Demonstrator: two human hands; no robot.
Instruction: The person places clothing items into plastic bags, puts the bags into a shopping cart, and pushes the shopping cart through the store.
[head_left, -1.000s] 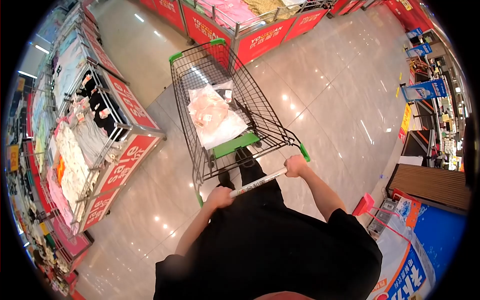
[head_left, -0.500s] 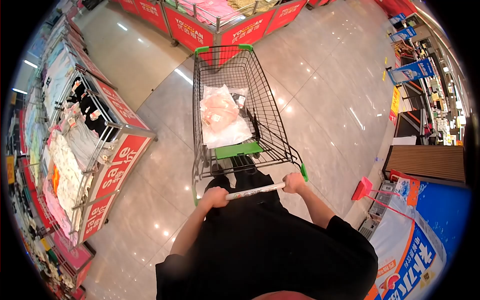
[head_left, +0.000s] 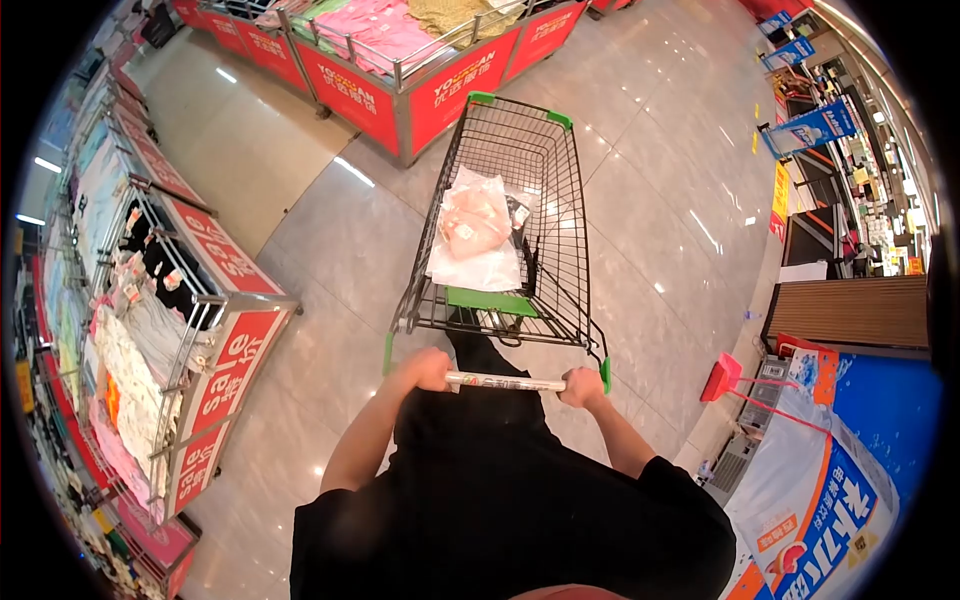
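Observation:
Both my hands are wrapped round the white handle [head_left: 505, 382] of a black wire shopping cart [head_left: 572, 215] with green plastic corners. My left hand [head_left: 430, 369] grips the handle's left part, and my right hand [head_left: 581, 388] holds it near the green right end. Inside the cart, toward its left side, lie clear plastic packages with something pale pink [head_left: 474, 222] and white in them. A small dark item [head_left: 518, 212] shows beside them. The green flap [head_left: 490, 301] lies at the cart's near end.
A red-panelled clothing bin [head_left: 350, 95] stands ahead to the left. Another bin with sale signs [head_left: 232, 365] lines the left. On the right are a wood-slatted counter [head_left: 850, 318], a pink dustpan or broom head [head_left: 722, 378] and a blue-and-white drink display [head_left: 840, 500].
The cart's front has swung to the right, away from the red bin corner. That bin now appears lower and further left. Both hands keep their hold on the handle, which has levelled in view.

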